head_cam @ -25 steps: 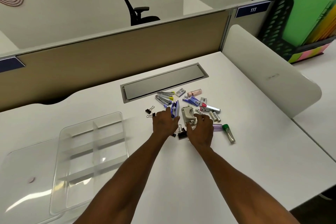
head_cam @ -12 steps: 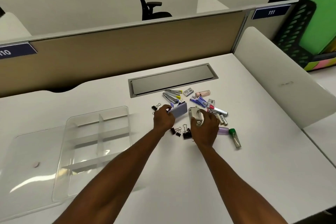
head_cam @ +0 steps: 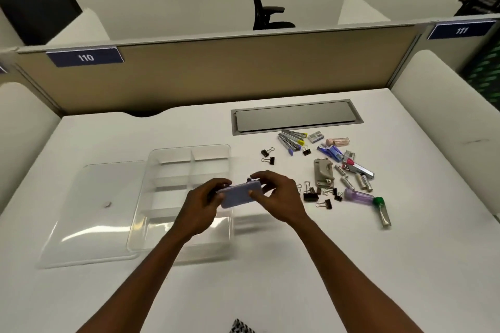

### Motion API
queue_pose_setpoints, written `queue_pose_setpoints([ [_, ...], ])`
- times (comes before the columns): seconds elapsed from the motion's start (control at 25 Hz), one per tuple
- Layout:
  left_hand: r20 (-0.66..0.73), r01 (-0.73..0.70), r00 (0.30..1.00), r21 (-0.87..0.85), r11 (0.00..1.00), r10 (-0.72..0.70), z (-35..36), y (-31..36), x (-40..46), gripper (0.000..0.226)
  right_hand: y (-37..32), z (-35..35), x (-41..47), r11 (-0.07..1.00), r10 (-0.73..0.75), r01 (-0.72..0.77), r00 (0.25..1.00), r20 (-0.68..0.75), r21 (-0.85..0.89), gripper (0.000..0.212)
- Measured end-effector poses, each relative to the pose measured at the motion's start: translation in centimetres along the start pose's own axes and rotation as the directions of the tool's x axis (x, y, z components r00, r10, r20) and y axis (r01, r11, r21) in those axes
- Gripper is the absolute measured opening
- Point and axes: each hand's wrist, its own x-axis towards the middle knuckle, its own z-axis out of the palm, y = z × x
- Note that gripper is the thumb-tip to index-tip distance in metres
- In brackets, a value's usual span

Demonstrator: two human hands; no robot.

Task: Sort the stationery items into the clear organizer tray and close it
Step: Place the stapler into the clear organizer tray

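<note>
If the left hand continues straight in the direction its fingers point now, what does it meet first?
The left hand points up and right, gripping the purple stapler. The right hand holds the stapler's other end, so it probably comes first, though depth is unclear.

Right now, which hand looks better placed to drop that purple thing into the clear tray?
Left hand, probably: it already grips the purple stapler and hangs over the clear tray; the right hand sits nearer the pile.
</note>
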Motion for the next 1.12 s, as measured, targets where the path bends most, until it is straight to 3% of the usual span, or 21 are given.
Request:
queue_pose_setpoints([
  [0.16, -0.011, -0.016, 1.0, 0.096, 0.995, 0.017, -2.8, -3.0, -3.7, 0.039, -1.2, 4.3, -1.8, 0.968, 0.013, 0.031, 0.984, 0.176, -0.248, 0.04],
  [0.4, -0.047, -0.056, 0.996, 0.304, 0.951, 0.074, -4.3, -5.7, -4.3, 0.033, -2.6, 8.6, -2.4, 0.85, -0.077, 0.15, 0.984, 0.162, -0.505, 0.033],
  [0.56, 0.046, -0.082, 0.997, 0.452, 0.888, 0.069, -4.5, -6.9, -3.8, 0.034, -2.3, 9.4, -2.5, 0.731, -0.045, 0.19, 0.972, 0.232, -0.655, 0.034],
  [0.76, 0.123, -0.174, 0.985, 0.637, 0.751, 0.124, -3.4, -7.4, -3.1, 0.03, -1.9, 10.2, -2.3, 0.625, -0.011, 0.221, 0.961, 0.275, -0.749, 0.028],
  [0.96, 0.069, -0.131, 0.991, 0.635, 0.761, 0.114, -3.1, -7.9, -3.0, 0.031, -2.2, 10.9, -1.5, 0.551, -0.02, 0.245, 0.959, 0.281, -0.798, 0.022],
  [1.12, 0.048, -0.137, 0.989, 0.614, 0.777, 0.137, -2.6, -7.6, -3.2, 0.04, -1.8, 11.1, -1.9, 0.558, -0.057, 0.244, 0.965, 0.256, -0.793, 0.038],
])
